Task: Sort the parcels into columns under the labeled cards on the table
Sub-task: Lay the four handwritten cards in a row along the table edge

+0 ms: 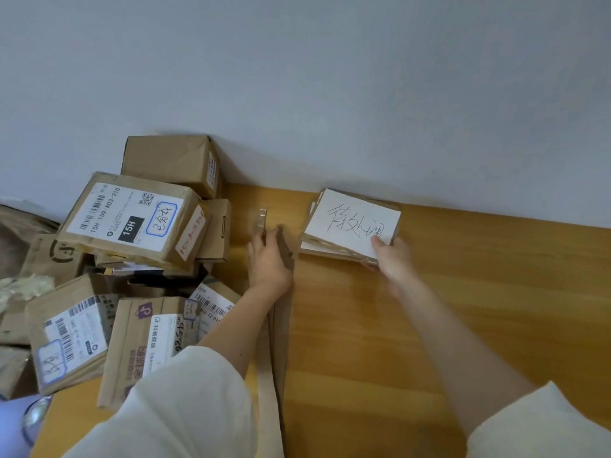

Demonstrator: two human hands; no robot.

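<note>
A stack of cardboard cards (350,226) with a white handwritten label on top lies near the wall on the wooden table (463,292). My right hand (391,256) grips the stack's near right corner, thumb on the white label. My left hand (269,256) holds the far end of a long thin cardboard strip (279,342) standing on edge and running toward me; a small taped piece (261,219) sticks up by its fingers. A pile of brown parcels (132,259) with shipping labels fills the table's left side.
A grey wall (330,77) runs along the table's far edge. The biggest labelled parcel (132,219) leans tilted on top of the pile. Something shiny and round (34,421) shows at the bottom left corner. Bare wood stretches right of the strip.
</note>
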